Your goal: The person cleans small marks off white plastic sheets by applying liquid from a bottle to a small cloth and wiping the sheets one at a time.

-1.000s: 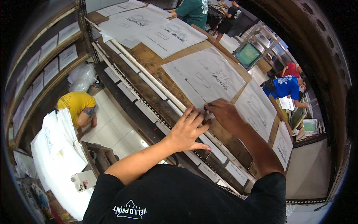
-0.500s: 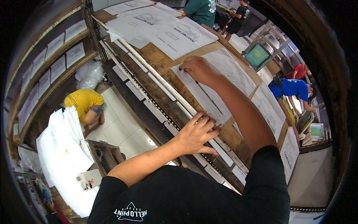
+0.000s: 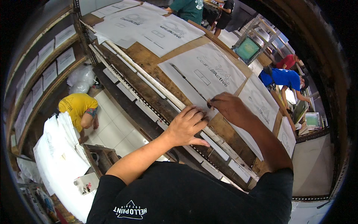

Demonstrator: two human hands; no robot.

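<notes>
Table [image 3: 143,54] of scuffed brown wood, upper centre; mid-frame, left hand [image 3: 186,127] — grip loosely spread, contact unclear — near a thin, smooth white sheet [image 3: 205,67] with a slanting dark line [image 3: 192,86]; right hand [image 3: 230,107], grip pinched on a dark bit [image 3: 209,105], kind unclear.

Left forearm [image 3: 143,160] angles up and right; left hand [image 3: 183,127] lies back-up, fingers [image 3: 191,115] slightly bent and fanned, thumb [image 3: 200,142] sticks out right. Right forearm [image 3: 263,143] reaches up and left, elbow bent; right hand [image 3: 228,107] has knuckles up, fingertips [image 3: 212,100] gathered in a pinch. Hands sit close together, right slightly higher.
</notes>
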